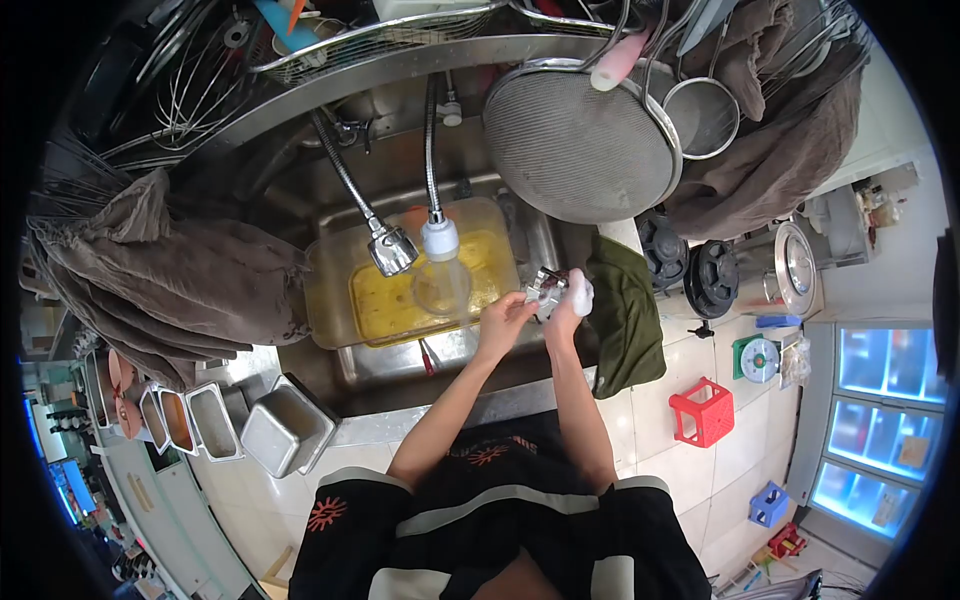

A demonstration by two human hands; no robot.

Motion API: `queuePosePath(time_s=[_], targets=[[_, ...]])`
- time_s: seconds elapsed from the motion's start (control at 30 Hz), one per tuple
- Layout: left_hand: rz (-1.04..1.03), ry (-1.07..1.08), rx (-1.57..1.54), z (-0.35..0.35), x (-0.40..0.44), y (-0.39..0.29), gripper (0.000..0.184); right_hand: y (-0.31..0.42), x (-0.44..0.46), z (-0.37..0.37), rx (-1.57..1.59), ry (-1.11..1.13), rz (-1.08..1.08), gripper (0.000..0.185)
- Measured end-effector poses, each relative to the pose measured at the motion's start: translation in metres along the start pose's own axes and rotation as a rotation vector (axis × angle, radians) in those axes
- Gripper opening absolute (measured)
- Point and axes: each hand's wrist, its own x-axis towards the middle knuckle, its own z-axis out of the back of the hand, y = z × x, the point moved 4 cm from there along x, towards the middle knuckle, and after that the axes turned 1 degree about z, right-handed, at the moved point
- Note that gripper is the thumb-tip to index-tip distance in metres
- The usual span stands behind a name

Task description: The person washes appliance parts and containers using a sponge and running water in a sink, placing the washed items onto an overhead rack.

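Observation:
Over the right side of the sink point(345, 395), both my hands are close together on a small shiny metal piece point(543, 285), whose exact kind I cannot make out. My left hand point(507, 318) pinches its near side with the fingertips. Around its other side is my right hand point(566, 312), fingers curled and coated in white suds point(579, 292). Left of my hands, a clear plastic tub point(330, 290) holds yellowish liquid. Above the tub hang a chrome spray tap point(392, 248) and a white-tipped tap point(440, 240), with water running from the white one.
A large round mesh strainer point(580, 140) hangs at the back right. Dark green cloth point(628, 315) drapes over the sink's right edge. Grey-brown cloths point(190, 270) hang at left, above metal pans point(285, 430). A red-handled tool point(427, 357) lies in the sink. A red stool point(703, 412) stands on the floor.

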Motion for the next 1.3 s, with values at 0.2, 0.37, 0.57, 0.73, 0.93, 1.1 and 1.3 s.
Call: queuePosePath(time_s=[0.2,0.37,0.57,0.73,0.93,1.1,1.3], targets=[[-0.219,-0.224,0.181,0.025,0.009,-0.017,0.019,0.030,-0.015,0.000,0.326,0.276,-0.089,0.040],[-0.436,-0.031,0.545,-0.004,0.002,-0.032,0.019,0.054,-0.038,-0.036,-0.586,0.382,0.804,0.038],[-0.306,0.161,0.622,-0.009,-0.022,-0.037,0.016,0.028,0.010,-0.025,-0.092,0.178,0.219,0.010],[-0.115,-0.095,-0.134,0.019,-0.025,-0.024,0.014,0.037,0.001,-0.028,0.621,0.491,-0.427,0.035],[-0.179,-0.191,0.009,0.030,-0.007,-0.021,0.028,0.025,-0.053,-0.045,0.573,0.720,-0.315,0.062],[-0.382,-0.336,0.287,0.018,-0.001,-0.016,0.030,0.019,-0.049,-0.061,-0.109,0.496,0.098,0.044],[-0.040,-0.098,0.094,0.012,-0.010,-0.035,0.028,-0.011,-0.031,-0.049,0.201,0.061,-0.218,0.030]])
